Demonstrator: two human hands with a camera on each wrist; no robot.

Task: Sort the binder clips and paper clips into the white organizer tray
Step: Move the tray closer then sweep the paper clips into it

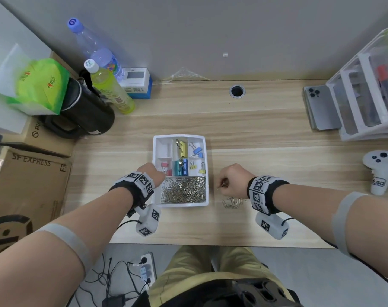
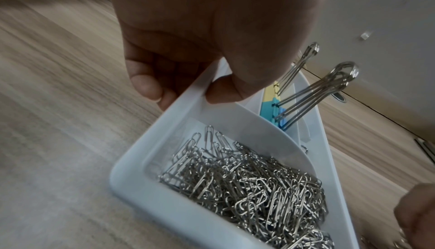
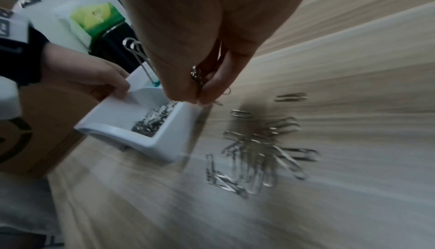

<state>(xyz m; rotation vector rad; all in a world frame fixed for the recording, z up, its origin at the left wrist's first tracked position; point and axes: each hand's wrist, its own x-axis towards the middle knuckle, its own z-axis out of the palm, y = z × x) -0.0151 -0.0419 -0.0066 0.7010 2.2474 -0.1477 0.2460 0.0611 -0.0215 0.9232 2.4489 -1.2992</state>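
The white organizer tray [image 1: 207, 173] sits mid-desk; its near compartment holds a heap of silver paper clips [image 1: 184, 190] [image 2: 247, 184], and its small compartments hold coloured binder clips [image 1: 182, 167]. My left hand [image 1: 152, 171] [image 2: 186, 89] grips the tray's left rim, thumb inside and fingers outside. My right hand [image 1: 229, 185] [image 3: 197, 96] hovers just right of the tray, pinching a few paper clips [image 3: 196, 78]. A small pile of loose paper clips [image 1: 232, 202] [image 3: 254, 154] lies on the desk below that hand.
Bottles [image 1: 108, 89], a black jug [image 1: 84, 109] and cardboard boxes [image 1: 26, 180] crowd the left. A phone [image 1: 319, 107] and clear drawer unit [image 1: 366, 94] stand at the right, with a white controller [image 1: 379, 171] nearer. A cable hole [image 1: 237, 91] is at the back.
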